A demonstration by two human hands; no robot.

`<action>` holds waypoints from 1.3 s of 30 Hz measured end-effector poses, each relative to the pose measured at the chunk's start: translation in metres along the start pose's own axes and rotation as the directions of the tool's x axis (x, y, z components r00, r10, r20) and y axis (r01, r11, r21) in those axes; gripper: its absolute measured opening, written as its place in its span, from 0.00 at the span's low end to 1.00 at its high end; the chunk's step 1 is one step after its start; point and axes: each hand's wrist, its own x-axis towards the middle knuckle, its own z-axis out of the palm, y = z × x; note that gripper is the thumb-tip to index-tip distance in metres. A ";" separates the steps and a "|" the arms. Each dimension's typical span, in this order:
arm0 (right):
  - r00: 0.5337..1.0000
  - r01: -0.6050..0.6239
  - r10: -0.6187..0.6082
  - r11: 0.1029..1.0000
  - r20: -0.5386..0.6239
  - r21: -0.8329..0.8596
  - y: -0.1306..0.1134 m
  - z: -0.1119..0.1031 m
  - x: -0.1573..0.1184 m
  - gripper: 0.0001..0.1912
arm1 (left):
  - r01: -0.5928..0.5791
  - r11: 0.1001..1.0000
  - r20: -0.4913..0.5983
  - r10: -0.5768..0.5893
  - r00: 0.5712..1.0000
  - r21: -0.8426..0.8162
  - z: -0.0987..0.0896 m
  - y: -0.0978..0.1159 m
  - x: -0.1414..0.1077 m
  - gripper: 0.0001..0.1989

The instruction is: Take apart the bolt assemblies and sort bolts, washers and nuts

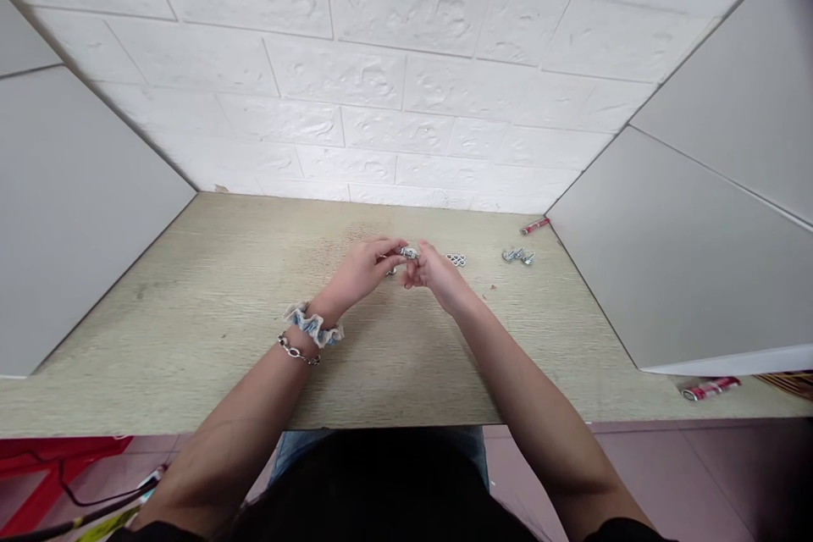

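The left hand [359,271] and right hand [438,268] are both curled nearly shut, their fingertips pinching a small metal part [408,252] between them, just above the desk [254,356]. A cluster of nuts [455,259] lies just beside the right hand, with bolts [517,255] farther right and a red tube [534,226] near the desk's back corner.
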 end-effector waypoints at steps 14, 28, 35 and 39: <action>1.000 0.004 -0.004 1.000 0.000 0.026 0.000 0.002 0.000 0.19 | -0.015 1.000 0.014 0.015 1.000 0.021 0.000 0.000 0.001 0.12; 1.000 0.008 -0.008 1.000 -0.006 -0.021 0.002 0.001 0.000 0.21 | -0.040 0.999 0.042 0.039 0.998 0.026 0.000 0.001 0.000 0.12; 0.996 0.011 -0.003 0.996 -0.088 0.090 -0.005 0.000 -0.004 0.09 | -0.029 0.998 0.015 0.028 0.999 0.054 0.001 -0.002 0.000 0.12; 0.997 -0.004 0.007 0.999 -0.071 0.050 0.003 -0.001 0.002 0.19 | -0.040 0.996 0.018 0.039 0.999 0.074 0.001 -0.001 0.000 0.11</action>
